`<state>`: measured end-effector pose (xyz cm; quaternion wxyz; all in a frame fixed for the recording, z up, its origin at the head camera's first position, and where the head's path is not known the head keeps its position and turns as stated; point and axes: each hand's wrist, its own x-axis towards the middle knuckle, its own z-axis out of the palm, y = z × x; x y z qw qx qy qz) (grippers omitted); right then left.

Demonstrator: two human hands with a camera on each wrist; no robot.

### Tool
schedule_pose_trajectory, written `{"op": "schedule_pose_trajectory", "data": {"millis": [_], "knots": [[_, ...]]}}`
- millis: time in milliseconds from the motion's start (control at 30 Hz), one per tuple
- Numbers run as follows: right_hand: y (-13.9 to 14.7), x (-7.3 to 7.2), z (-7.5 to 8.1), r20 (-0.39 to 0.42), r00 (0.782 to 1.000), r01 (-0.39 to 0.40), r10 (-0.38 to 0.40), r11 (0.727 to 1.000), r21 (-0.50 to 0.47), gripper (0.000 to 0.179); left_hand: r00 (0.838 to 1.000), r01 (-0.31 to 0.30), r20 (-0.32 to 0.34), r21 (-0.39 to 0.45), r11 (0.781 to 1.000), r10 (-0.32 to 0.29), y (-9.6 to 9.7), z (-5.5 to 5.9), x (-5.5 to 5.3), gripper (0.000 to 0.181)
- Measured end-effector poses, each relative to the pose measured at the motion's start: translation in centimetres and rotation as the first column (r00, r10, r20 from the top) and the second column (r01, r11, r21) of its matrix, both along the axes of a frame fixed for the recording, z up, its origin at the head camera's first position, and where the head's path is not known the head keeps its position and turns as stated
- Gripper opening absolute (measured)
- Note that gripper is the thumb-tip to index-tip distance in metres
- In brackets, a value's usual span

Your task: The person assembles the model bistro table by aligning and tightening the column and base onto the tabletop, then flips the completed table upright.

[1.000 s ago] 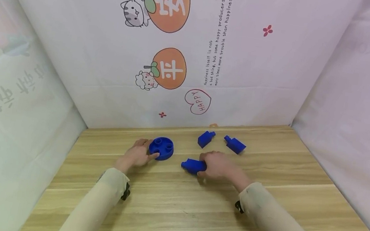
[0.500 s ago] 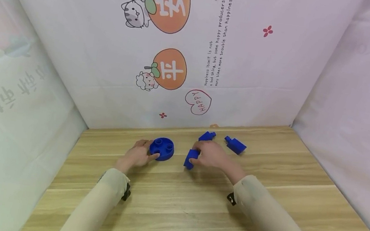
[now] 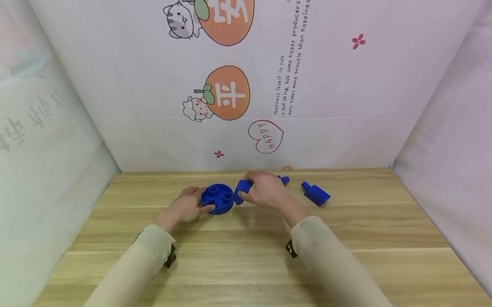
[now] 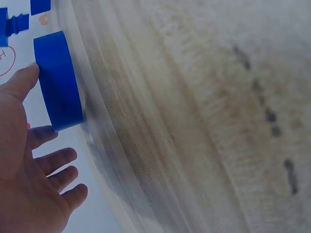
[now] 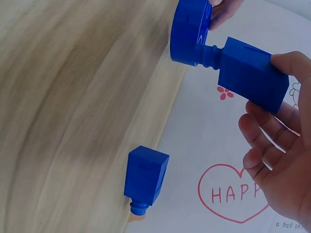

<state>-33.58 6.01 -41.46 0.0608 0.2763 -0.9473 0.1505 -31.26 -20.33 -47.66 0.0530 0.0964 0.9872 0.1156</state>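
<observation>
A round blue base with several ring-shaped sockets lies on the table, its sockets facing up. My left hand holds its rim between thumb and index finger, the other fingers spread apart. My right hand pinches a blue block with a ribbed peg by its wide end. The peg points down, just at the right edge of the base; whether it touches cannot be told. A second pegged block lies partly hidden behind the right hand in the head view. A third pegged block lies farther right.
The wood-grain table meets a printed white cloth backdrop just behind the parts. Cloth side walls stand to the left and right.
My right hand has lifted its block, turned it peg-down and carried it left and back to the base's right side. The left hand stays on the base.
</observation>
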Motion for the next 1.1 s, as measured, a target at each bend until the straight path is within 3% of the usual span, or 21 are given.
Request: {"op": "schedule_pose_trajectory", "data": {"millis": [300, 667, 1100], "knots": [[-1.7, -1.3, 0.3, -0.032, 0.999, 0.010, -0.010, 1.000, 0.005, 0.049, 1.000, -0.020, 0.005, -0.029, 0.999, 0.020, 0.2, 0.0, -0.1, 0.080], [-3.8, -1.7, 0.2, -0.025, 1.000, 0.005, -0.003, 0.998, 0.060, 0.049, 1.000, -0.019, -0.012, -0.030, 0.999, 0.018, 0.0, -0.2, 0.0, 0.080], [-4.5, -2.0, 0.4, -0.020, 1.000, 0.022, -0.020, 0.992, 0.121, 0.049, 1.000, -0.013, -0.022, -0.027, 1.000, 0.012, 0.2, -0.1, -0.1, 0.080]]}}
